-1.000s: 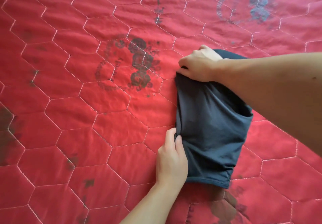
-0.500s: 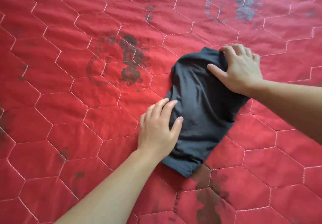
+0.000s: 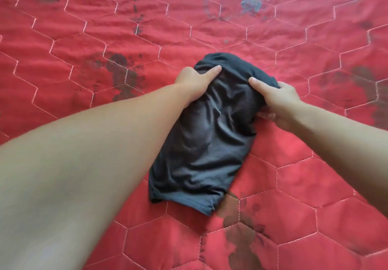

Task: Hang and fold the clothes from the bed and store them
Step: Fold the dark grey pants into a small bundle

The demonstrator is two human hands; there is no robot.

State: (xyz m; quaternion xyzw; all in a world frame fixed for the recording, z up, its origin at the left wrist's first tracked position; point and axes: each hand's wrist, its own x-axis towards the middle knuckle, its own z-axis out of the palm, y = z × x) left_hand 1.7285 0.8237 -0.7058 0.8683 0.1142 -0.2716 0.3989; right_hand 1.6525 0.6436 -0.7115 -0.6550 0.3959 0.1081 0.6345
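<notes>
Dark grey garment (image 3: 201, 143) on screen, and that is a thin, soft knit cloth with a faint sheen, light sliding off the creases across its top. Wrinkles everywhere, fine ones, bunched near the far end. Near edge shows a stitched hem, neat and flat. Underneath, the red bedspread (image 3: 304, 175) reads as quilted cloth, matt, slightly puckered, with pale thread stitching tracing hexagon cells. Printed floral patches on it look worn and faded, dark grey and bluish, blotchy against the red. Its weave looks finely crinkled up at the far side, smoother close in.
</notes>
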